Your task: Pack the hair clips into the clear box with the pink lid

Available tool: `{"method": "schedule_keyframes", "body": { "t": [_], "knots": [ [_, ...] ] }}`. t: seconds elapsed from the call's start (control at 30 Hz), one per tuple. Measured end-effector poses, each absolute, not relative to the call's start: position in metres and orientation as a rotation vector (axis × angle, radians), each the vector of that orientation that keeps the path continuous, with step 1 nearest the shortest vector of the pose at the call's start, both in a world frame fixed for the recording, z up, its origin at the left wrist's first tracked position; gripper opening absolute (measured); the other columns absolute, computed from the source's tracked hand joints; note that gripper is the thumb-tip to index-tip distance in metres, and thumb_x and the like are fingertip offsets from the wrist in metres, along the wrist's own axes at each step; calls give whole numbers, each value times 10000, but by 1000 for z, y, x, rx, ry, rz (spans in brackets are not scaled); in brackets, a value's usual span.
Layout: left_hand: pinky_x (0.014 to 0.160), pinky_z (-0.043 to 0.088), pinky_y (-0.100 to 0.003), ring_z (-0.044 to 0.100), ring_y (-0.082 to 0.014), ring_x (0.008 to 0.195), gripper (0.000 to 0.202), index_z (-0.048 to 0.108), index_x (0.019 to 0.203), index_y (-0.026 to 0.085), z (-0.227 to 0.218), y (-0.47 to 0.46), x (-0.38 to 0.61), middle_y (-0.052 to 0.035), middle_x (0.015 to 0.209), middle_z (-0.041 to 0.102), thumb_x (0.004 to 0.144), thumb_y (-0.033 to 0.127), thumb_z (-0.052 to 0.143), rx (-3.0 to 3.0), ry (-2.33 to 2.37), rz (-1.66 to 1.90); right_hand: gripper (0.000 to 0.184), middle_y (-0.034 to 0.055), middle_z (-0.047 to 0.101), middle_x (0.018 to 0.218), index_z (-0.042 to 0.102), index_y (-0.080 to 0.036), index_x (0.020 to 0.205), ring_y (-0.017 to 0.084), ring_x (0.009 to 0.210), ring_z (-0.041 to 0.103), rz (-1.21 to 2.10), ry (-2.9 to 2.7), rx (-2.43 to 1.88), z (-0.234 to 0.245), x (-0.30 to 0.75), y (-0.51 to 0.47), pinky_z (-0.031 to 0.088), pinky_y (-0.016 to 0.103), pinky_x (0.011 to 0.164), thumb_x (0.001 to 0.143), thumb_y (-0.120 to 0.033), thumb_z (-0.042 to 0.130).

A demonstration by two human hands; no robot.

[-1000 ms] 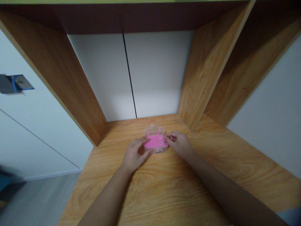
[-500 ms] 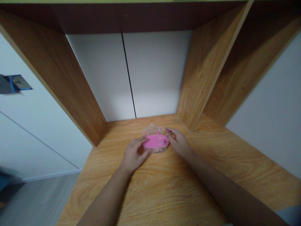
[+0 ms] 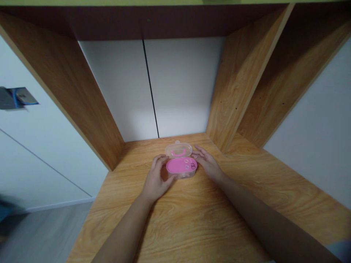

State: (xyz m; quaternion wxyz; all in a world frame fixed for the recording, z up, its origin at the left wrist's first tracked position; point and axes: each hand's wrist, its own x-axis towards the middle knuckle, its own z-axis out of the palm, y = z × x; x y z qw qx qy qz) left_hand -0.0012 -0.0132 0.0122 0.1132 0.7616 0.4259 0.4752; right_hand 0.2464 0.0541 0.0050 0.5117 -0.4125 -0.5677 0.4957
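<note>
A small oval clear plastic box sits on the wooden desktop with its lid open. The clear lid, with a pink handle, leans back behind it. In the box lies a pink tray with several small ring-shaped bands at its right side, some black, some pale. My left hand grips the box's left end, thumb at the front and fingers at the back. At the right end is my right hand, fingers spread beside the hinge side; whether they touch is hard to tell.
The wooden desktop runs under both forearms. Wooden side panels and a white back panel enclose the space, with a dark shelf overhead. On the left wall is an outlet fixture with blue wire.
The lid has tipped farther back and its pink handle shows more fully. My left fingers have drawn off the pink tray to the box's edge. My right fingers have spread apart.
</note>
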Motion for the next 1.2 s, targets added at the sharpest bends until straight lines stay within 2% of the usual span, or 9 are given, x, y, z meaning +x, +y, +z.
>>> {"method": "schedule_keyframes", "body": {
  "t": [0.1, 0.23, 0.37, 0.47, 0.57, 0.67, 0.83, 1.03, 1.2],
  "knots": [
    [995, 531, -465, 543, -291, 1253, 708, 378, 1399, 223, 8, -12, -1, -169, 1409, 441, 811, 355, 752, 2184, 1279, 1403, 675, 129, 651, 1269, 470, -219, 1412, 239, 1163, 632, 1181, -1363, -948, 4, 246, 54, 470, 437, 1056, 815, -433, 701],
    [959, 542, -451, 635, -263, 1127, 892, 198, 1502, 217, 1, -12, -1, -202, 1441, 469, 821, 404, 744, 2082, 1308, 1321, 644, 123, 633, 1261, 489, -227, 1384, 219, 1090, 646, 1141, -1389, -915, 4, 245, 52, 495, 424, 1018, 807, -418, 702],
    [1007, 500, -511, 648, -298, 1152, 1022, 47, 1567, 186, -1, -12, -2, -190, 1315, 625, 845, 445, 721, 2103, 1361, 1151, 659, 125, 625, 1267, 489, -227, 1388, 223, 1104, 634, 1113, -1412, -929, 5, 244, 51, 492, 433, 1027, 800, -430, 707],
    [1000, 484, -556, 663, -334, 1119, 937, 183, 1561, 172, 1, -12, -3, -177, 1230, 683, 848, 478, 709, 2172, 1447, 1068, 653, 126, 621, 1273, 492, -229, 1384, 229, 1118, 626, 1096, -1413, -931, 5, 244, 50, 494, 439, 1023, 801, -427, 711],
    [1014, 472, -565, 635, -361, 1166, 827, 350, 1506, 157, 4, -13, -3, -190, 1297, 652, 845, 513, 697, 2218, 1516, 1035, 650, 127, 617, 1282, 491, -224, 1383, 229, 1129, 621, 1087, -1412, -920, 7, 244, 50, 490, 432, 1026, 805, -430, 705],
    [1030, 467, -557, 609, -367, 1211, 769, 427, 1466, 150, 6, -13, -3, -195, 1351, 620, 846, 522, 690, 2235, 1534, 1024, 617, 132, 623, 1287, 496, -213, 1379, 238, 1168, 611, 1075, -1414, -913, 10, 243, 49, 479, 432, 1037, 837, -456, 662],
    [1038, 467, -547, 606, -357, 1219, 741, 440, 1460, 155, 5, -13, -4, -182, 1359, 621, 853, 501, 687, 2253, 1521, 1024, 574, 127, 638, 1299, 487, -225, 1408, 251, 1190, 605, 1047, -1423, -931, 17, 243, 44, 512, 428, 978, 915, -512, 546],
    [1038, 467, -549, 606, -364, 1223, 729, 457, 1451, 172, 1, -11, -4, -176, 1354, 627, 846, 502, 695, 2257, 1526, 1050, 567, 104, 620, 1364, 534, -255, 1397, 264, 1259, 569, 1010, -1469, -939, 23, 244, 40, 498, 428, 1005, 920, -562, 541],
    [1031, 471, -554, 603, -371, 1224, 731, 457, 1450, 160, 2, -11, -4, -181, 1347, 630, 851, 513, 683, 2246, 1547, 1033, 524, 99, 611, 1378, 594, -246, 1334, 265, 1214, 594, 978, -1486, -944, 25, 245, 38, 503, 430, 992, 937, -576, 507]
  ]
}}
